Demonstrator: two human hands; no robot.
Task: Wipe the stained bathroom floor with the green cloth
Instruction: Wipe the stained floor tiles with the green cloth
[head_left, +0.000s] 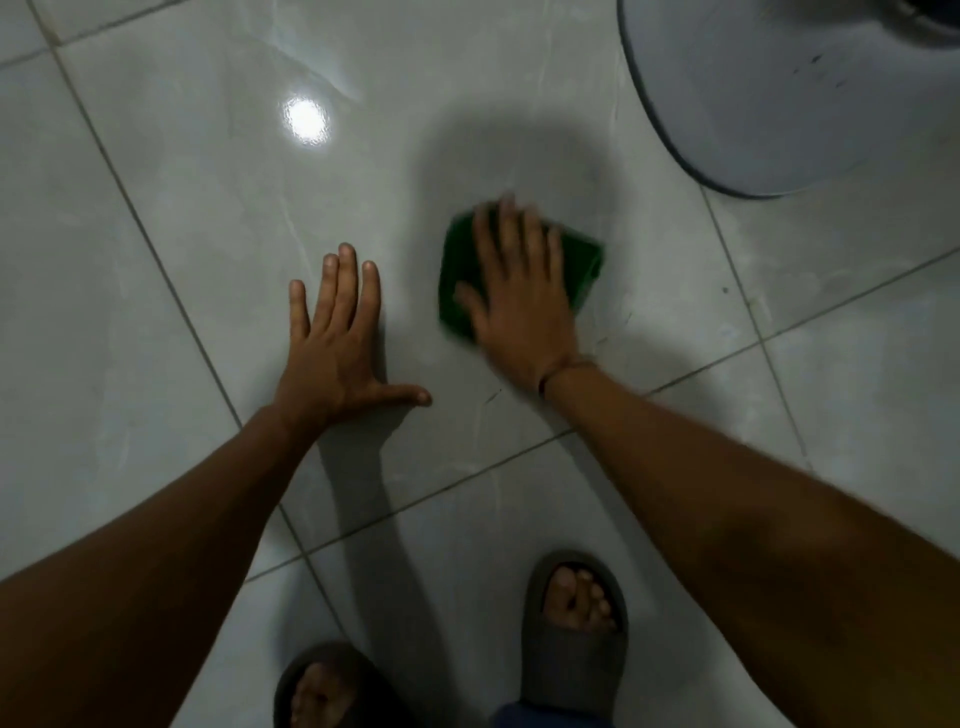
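Glossy grey floor tiles (218, 218), crossed by thin dark grout lines and marked with faint streaks, are seen from above, and on them, right of centre, the green cloth (584, 260) is lain flat as a folded, dark green square, blurred at its edges. It is pressed down by the right hand (519, 296), palm flat and fingers spread over it, while the left hand (332, 348) is planted just beside it on bare tile, opened wide with the thumb stretched toward the cloth. Both bare forearms are extended straight, grey slippers (574, 654) are seen below, and a pale rounded fixture (769, 104) is seen at upper right.
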